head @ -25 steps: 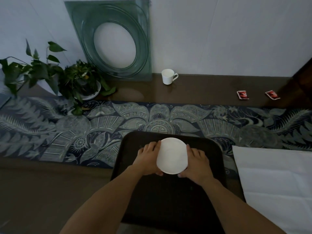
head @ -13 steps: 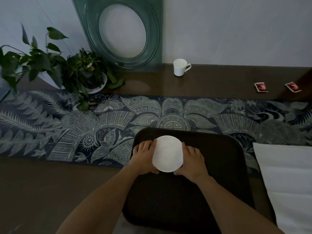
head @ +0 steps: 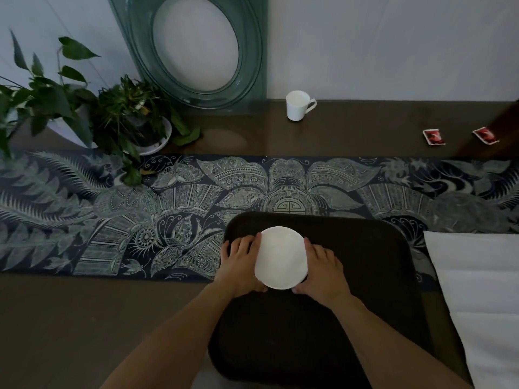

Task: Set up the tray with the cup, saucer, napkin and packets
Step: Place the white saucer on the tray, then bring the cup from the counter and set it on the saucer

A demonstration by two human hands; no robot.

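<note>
A white saucer (head: 281,257) sits over the far left part of the dark tray (head: 365,290). My left hand (head: 242,265) grips its left rim and my right hand (head: 322,269) grips its right rim. A white cup (head: 297,105) stands upright at the back of the table, handle to the right. Two red packets (head: 434,137) (head: 486,135) lie at the back right. A white napkin (head: 483,290) lies flat to the right of the tray.
A patterned blue runner (head: 140,214) crosses the table under the tray's far edge. Potted plants (head: 123,113) stand at the back left. A green glass plate (head: 196,49) leans on the wall behind the cup.
The saucer, held in both hands, has shifted towards the tray's far left part. The view has swung left, so the tray and napkin sit further right in frame.
</note>
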